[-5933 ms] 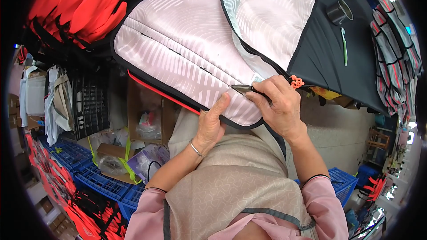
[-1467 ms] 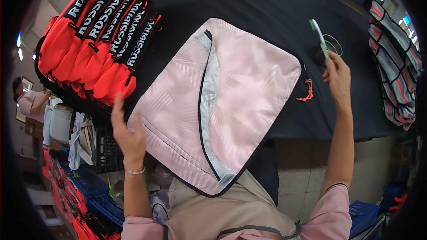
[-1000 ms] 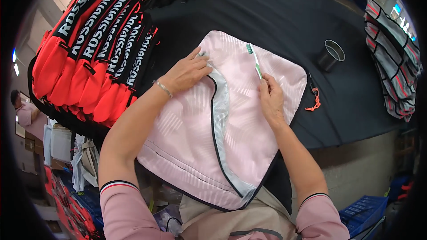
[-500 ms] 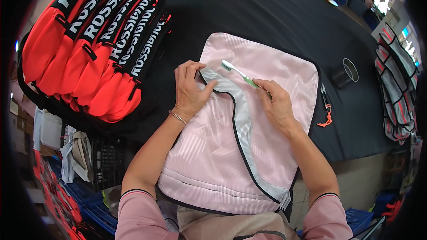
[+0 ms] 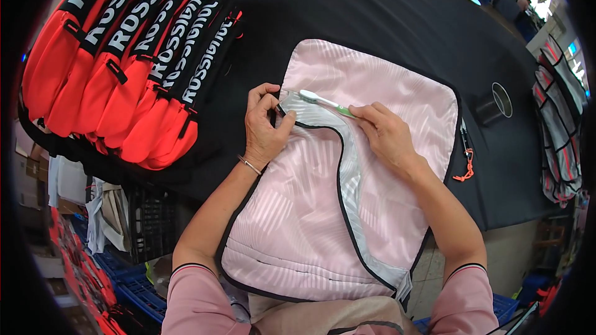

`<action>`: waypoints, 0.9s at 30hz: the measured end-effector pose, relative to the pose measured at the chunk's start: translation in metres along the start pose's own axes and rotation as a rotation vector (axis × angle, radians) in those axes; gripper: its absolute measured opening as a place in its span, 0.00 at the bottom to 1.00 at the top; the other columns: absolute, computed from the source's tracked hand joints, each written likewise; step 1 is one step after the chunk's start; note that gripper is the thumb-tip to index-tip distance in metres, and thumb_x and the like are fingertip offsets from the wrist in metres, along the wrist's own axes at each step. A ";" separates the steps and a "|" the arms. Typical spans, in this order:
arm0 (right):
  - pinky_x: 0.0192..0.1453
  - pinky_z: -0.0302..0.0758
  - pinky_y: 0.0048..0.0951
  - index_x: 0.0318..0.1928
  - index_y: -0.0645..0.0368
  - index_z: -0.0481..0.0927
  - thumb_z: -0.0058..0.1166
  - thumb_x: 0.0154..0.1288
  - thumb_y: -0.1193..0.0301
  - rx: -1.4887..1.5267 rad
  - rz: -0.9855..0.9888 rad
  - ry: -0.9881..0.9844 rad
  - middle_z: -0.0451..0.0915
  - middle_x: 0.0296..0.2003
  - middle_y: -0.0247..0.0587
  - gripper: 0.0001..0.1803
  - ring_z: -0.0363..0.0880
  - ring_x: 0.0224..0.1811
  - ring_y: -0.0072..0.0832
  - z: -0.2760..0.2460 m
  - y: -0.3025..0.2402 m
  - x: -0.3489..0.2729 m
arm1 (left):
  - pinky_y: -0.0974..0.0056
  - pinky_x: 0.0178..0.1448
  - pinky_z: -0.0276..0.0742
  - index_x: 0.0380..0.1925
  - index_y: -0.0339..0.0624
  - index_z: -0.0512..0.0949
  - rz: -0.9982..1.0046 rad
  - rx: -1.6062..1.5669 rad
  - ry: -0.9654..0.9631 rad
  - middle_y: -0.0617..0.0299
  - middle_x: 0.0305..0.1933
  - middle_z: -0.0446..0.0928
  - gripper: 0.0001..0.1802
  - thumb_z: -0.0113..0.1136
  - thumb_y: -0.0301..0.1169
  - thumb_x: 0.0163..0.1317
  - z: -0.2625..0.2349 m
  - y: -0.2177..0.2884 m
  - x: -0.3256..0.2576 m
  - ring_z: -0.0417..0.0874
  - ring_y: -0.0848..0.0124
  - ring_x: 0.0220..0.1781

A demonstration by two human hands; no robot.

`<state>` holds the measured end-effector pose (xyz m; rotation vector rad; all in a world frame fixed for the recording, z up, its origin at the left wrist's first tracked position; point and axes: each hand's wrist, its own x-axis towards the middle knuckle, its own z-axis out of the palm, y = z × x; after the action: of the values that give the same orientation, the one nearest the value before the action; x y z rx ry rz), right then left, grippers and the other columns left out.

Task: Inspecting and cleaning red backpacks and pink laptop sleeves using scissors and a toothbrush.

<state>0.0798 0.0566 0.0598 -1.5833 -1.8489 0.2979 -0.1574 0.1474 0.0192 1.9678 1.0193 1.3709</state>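
Observation:
A pink patterned fabric piece (image 5: 385,87) with black edging lies across the dark cloth and my lap. Down it runs a curved pale silvery strip (image 5: 351,180), bordered in black. My left hand (image 5: 266,125) pinches the strip's upper end at the fabric's left edge, thumb against fingers. In my right hand (image 5: 388,133) is a toothbrush (image 5: 320,100) with a white and green handle. Its head points left and rests on or just above the strip's upper end, close to my left fingers; the bristles face down, hidden.
A stack of red and black bags (image 5: 124,80) lies at the left. On the right are a metal cup (image 5: 495,104) on its side, a slim tool with an orange cord (image 5: 465,155), and grey folded pieces (image 5: 559,124). A black crate (image 5: 149,229) stands below the table's left edge.
The toothbrush has moved left and tipped down onto the strip's upper end, carried by my right hand. My left hand stays at the same corner. The view has shifted slightly.

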 end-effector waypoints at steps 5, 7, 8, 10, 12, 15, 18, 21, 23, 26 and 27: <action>0.40 0.76 0.35 0.47 0.54 0.82 0.52 0.68 0.69 -0.008 -0.061 -0.020 0.78 0.35 0.38 0.10 0.80 0.36 0.39 0.015 -0.008 0.028 | 0.70 0.36 0.70 0.23 0.36 0.69 -0.030 -0.075 -0.008 0.54 0.50 0.70 0.12 0.66 0.24 0.48 0.001 -0.001 0.000 0.72 0.73 0.37; 0.41 0.76 0.34 0.47 0.55 0.82 0.54 0.66 0.71 -0.001 -0.037 -0.052 0.78 0.35 0.40 0.11 0.80 0.37 0.39 0.017 -0.007 0.028 | 0.70 0.36 0.70 0.23 0.36 0.69 -0.008 -0.079 -0.006 0.53 0.50 0.70 0.12 0.66 0.24 0.48 0.001 -0.004 -0.001 0.72 0.72 0.37; 0.39 0.77 0.36 0.47 0.53 0.81 0.51 0.68 0.69 -0.058 -0.052 -0.042 0.78 0.35 0.38 0.10 0.80 0.36 0.39 0.017 -0.002 0.025 | 0.70 0.36 0.69 0.23 0.36 0.69 -0.014 -0.075 -0.012 0.54 0.50 0.70 0.12 0.66 0.23 0.48 0.002 -0.005 -0.001 0.72 0.73 0.37; 0.37 0.77 0.38 0.47 0.51 0.80 0.49 0.69 0.67 -0.119 -0.076 -0.035 0.78 0.35 0.36 0.10 0.80 0.35 0.39 0.010 0.004 0.016 | 0.70 0.35 0.69 0.22 0.36 0.69 -0.019 -0.072 -0.008 0.54 0.50 0.70 0.12 0.66 0.23 0.48 0.001 -0.003 -0.001 0.71 0.73 0.37; 0.34 0.77 0.39 0.46 0.51 0.80 0.49 0.69 0.68 -0.194 -0.023 -0.040 0.78 0.35 0.37 0.10 0.81 0.32 0.41 0.002 0.006 -0.005 | 0.70 0.35 0.69 0.21 0.36 0.68 0.015 0.029 0.009 0.54 0.50 0.71 0.13 0.67 0.23 0.47 -0.002 -0.001 -0.003 0.71 0.74 0.36; 0.30 0.77 0.40 0.47 0.52 0.79 0.48 0.67 0.71 -0.285 0.030 -0.058 0.77 0.34 0.38 0.10 0.80 0.28 0.43 -0.010 0.002 -0.032 | 0.70 0.34 0.68 0.20 0.37 0.68 -0.027 -0.010 0.038 0.54 0.49 0.72 0.14 0.67 0.23 0.47 -0.002 0.002 -0.005 0.71 0.74 0.34; 0.28 0.77 0.41 0.49 0.53 0.77 0.48 0.65 0.74 -0.330 0.085 -0.087 0.77 0.32 0.41 0.13 0.80 0.26 0.44 -0.017 -0.003 -0.064 | 0.70 0.33 0.68 0.20 0.37 0.68 -0.003 0.002 0.045 0.54 0.49 0.72 0.14 0.68 0.23 0.47 -0.001 -0.001 -0.008 0.71 0.73 0.34; 0.27 0.76 0.41 0.52 0.57 0.75 0.48 0.62 0.77 -0.395 0.142 -0.160 0.76 0.31 0.42 0.17 0.80 0.25 0.44 -0.025 -0.020 -0.095 | 0.70 0.35 0.68 0.20 0.36 0.68 0.009 -0.004 0.067 0.53 0.49 0.72 0.14 0.68 0.22 0.47 -0.001 0.001 -0.012 0.72 0.72 0.37; 0.26 0.76 0.41 0.53 0.59 0.74 0.48 0.60 0.77 -0.398 0.162 -0.178 0.75 0.31 0.43 0.19 0.80 0.25 0.43 -0.031 -0.035 -0.113 | 0.71 0.37 0.68 0.20 0.36 0.68 -0.006 0.006 0.100 0.52 0.49 0.72 0.13 0.67 0.21 0.47 -0.002 0.002 -0.017 0.73 0.72 0.39; 0.25 0.76 0.41 0.55 0.64 0.72 0.49 0.57 0.78 -0.394 0.161 -0.203 0.74 0.30 0.44 0.22 0.80 0.24 0.42 -0.036 -0.050 -0.145 | 0.72 0.38 0.68 0.20 0.35 0.68 -0.008 0.004 0.137 0.53 0.50 0.72 0.13 0.66 0.19 0.49 -0.003 0.011 -0.023 0.74 0.72 0.41; 0.25 0.76 0.40 0.55 0.66 0.72 0.50 0.56 0.79 -0.385 0.136 -0.210 0.74 0.29 0.44 0.24 0.80 0.24 0.42 -0.038 -0.054 -0.156 | 0.72 0.38 0.68 0.20 0.35 0.68 -0.011 -0.001 0.126 0.53 0.50 0.72 0.13 0.66 0.19 0.49 -0.004 0.011 -0.025 0.74 0.72 0.41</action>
<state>0.0657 -0.1117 0.0660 -2.0096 -2.0522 0.1795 -0.1626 0.1209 0.0156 1.8925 1.0839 1.5049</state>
